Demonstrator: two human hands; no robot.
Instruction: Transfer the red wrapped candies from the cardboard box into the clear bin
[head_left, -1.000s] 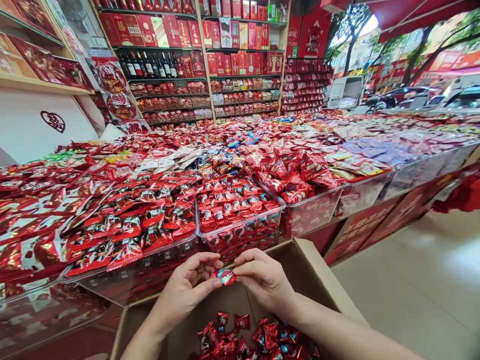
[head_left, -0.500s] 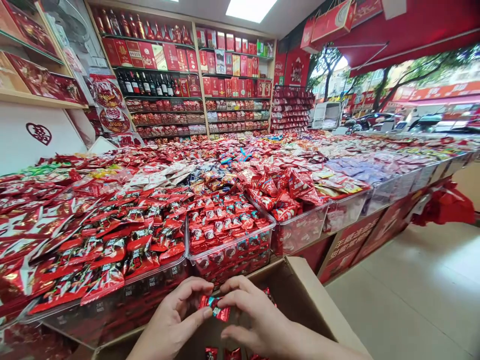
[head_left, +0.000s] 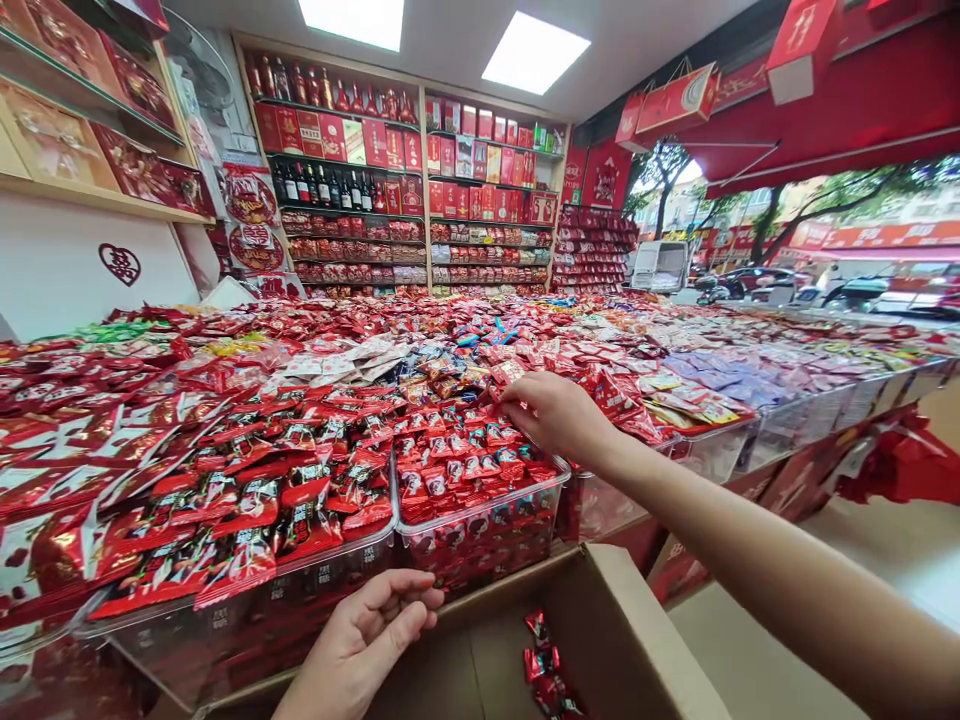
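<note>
My right hand (head_left: 551, 412) reaches forward over a clear plastic bin (head_left: 486, 548) heaped with small red wrapped candies (head_left: 442, 475). Its fingertips are bunched and pointed down at the bin's far side, touching the candies; what they pinch is hidden. My left hand (head_left: 367, 635) hangs low at the near rim of an open cardboard box (head_left: 637, 650), fingers loosely curled and apart, nothing in them. A few red wrapped candies (head_left: 546, 672) lie inside the box.
A second clear bin (head_left: 247, 605) of larger red packets stands to the left. More bins of red and purple sweets cover the long counter. Shelves of bottles and red gift boxes (head_left: 420, 190) line the back wall. Bare floor (head_left: 885, 550) and the street lie to the right.
Both hands held one red candy over the box before. Now my right hand has stretched forward to the bin of small candies, and my left hand has stayed low without the candy.
</note>
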